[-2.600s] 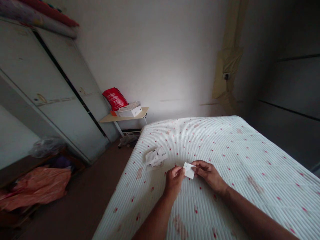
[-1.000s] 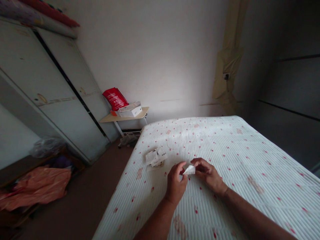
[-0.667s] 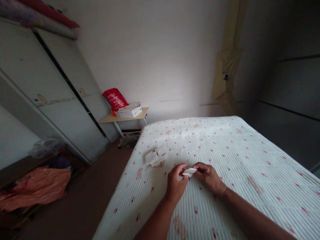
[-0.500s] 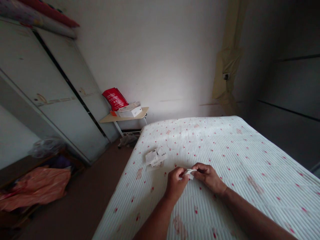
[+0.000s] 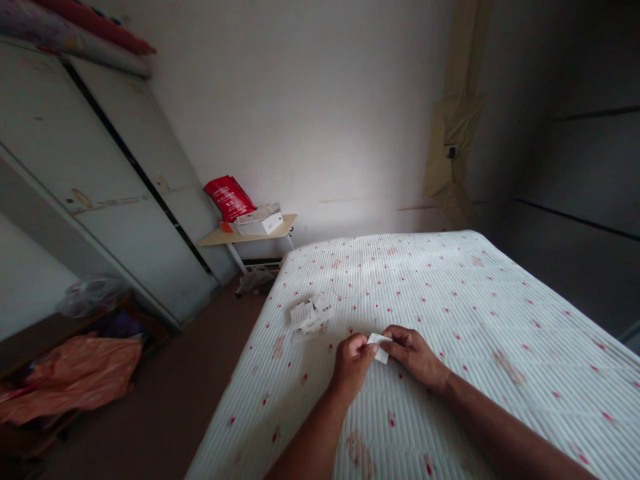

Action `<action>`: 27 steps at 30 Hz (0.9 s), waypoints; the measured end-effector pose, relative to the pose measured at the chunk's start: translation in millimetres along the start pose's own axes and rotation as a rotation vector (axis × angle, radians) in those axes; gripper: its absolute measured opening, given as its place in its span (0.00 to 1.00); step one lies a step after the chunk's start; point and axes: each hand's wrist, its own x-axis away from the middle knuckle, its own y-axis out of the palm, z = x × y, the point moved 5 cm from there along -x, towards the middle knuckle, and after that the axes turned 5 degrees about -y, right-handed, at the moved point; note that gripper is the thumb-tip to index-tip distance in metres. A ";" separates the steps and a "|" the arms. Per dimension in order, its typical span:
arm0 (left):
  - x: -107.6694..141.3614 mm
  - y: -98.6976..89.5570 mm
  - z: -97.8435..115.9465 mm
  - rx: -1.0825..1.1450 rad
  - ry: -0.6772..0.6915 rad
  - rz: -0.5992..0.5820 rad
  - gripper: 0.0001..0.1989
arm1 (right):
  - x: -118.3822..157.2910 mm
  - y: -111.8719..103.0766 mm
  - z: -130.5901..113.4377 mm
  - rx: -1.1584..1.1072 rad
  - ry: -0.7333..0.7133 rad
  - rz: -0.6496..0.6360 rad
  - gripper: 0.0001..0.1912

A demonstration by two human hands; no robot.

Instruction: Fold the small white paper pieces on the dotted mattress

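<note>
A small white piece of paper or card [image 5: 381, 348] is held between my two hands, above the white bed cover with red dots [image 5: 425, 287]. My left hand [image 5: 352, 363] pinches its left edge between thumb and fingers. On the right side, my right hand [image 5: 416, 355] grips the upper right corner the same way. Several white printed paper pieces [image 5: 311, 316] lie in a loose pile on the cover, up and to the left of my hands.
Beyond the bed's left edge stands a small table [image 5: 220, 237] with a red bag [image 5: 230, 198] and a white box [image 5: 263, 220]. A wardrobe [image 5: 115, 180] and an orange plastic bag [image 5: 85, 377] are at the left.
The white piece between my hands has turned or unfolded and now shows a wider flat face. Both hands stay in nearly the same place.
</note>
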 end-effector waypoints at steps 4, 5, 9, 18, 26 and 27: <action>-0.7 -0.2 -1.1 0.101 -0.064 -0.025 0.14 | -1.4 -4.5 2.8 0.019 0.014 0.030 0.15; -1.0 -0.1 -0.9 0.120 -0.073 -0.032 0.14 | -1.9 -5.7 4.3 0.014 0.015 0.037 0.14; -4.0 -1.0 -2.2 0.180 -0.112 -0.034 0.16 | -3.3 -8.7 9.4 -0.013 0.016 0.056 0.13; -10.8 -8.3 -10.3 0.470 -0.157 -0.097 0.18 | -1.9 3.6 -10.1 -0.243 -0.051 0.051 0.16; -8.3 -3.4 -8.9 0.609 -0.183 -0.142 0.18 | -1.2 16.3 -11.8 -0.354 -0.082 0.060 0.18; -8.1 -2.9 -8.6 0.618 -0.184 -0.145 0.18 | -1.3 16.5 -11.1 -0.356 -0.076 0.071 0.18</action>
